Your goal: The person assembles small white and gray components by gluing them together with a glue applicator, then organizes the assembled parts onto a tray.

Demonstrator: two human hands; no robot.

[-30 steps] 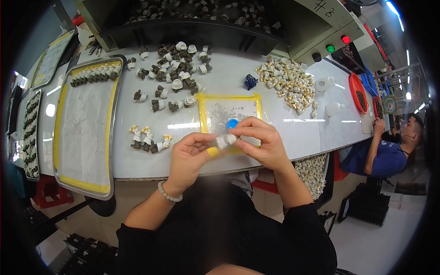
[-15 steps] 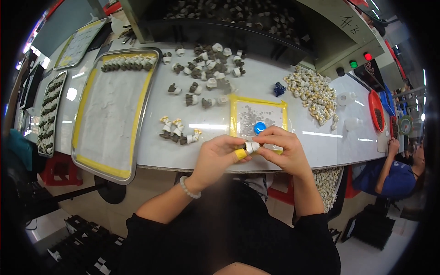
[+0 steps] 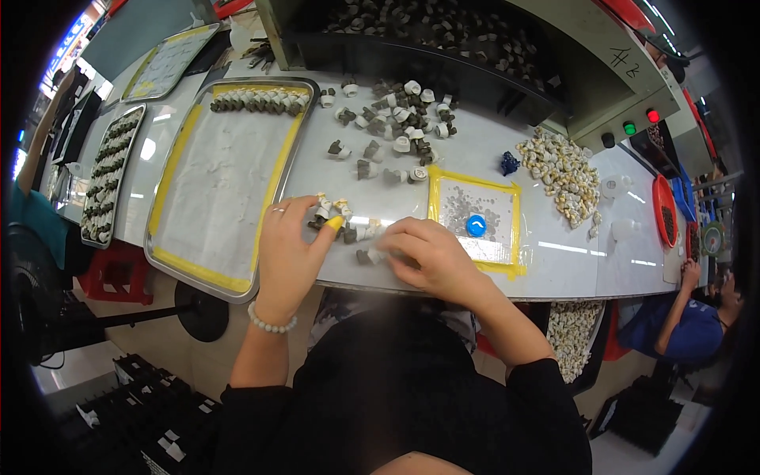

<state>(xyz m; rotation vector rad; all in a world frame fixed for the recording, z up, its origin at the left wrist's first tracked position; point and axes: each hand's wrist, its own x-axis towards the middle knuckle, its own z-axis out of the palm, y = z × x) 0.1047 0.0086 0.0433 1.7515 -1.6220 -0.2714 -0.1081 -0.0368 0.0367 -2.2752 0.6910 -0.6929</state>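
Observation:
My left hand (image 3: 291, 241), with yellow tape on its thumb, reaches to a small cluster of dark-and-white figures (image 3: 323, 209) with yellow-tipped tops. Its thumb and fingers are apart around their near side. My right hand (image 3: 427, 257) has its fingers curled together just to the right. At its fingertips is a small dark-and-white figure (image 3: 369, 256), low over the table's near part and blurred. Another such figure (image 3: 361, 232) lies between the two hands. A blue round cap (image 3: 476, 226) sits on the yellow-edged square sheet (image 3: 518, 229) beyond my right hand.
A metal tray (image 3: 257, 289) at left holds a row of figures; a narrower tray (image 3: 142, 119) is farther left. Loose dark-and-white pieces (image 3: 402, 145) lie mid-table. Cream-and-yellow pieces (image 3: 558, 170) are heaped at right, beside a dark blue clump (image 3: 509, 163). A co-worker (image 3: 673, 317) sits far right.
Both hands have parted and moved left from the sheet's near edge. The figure they held together is now by my right fingertips, and my left hand has reached the cluster. The view has shifted.

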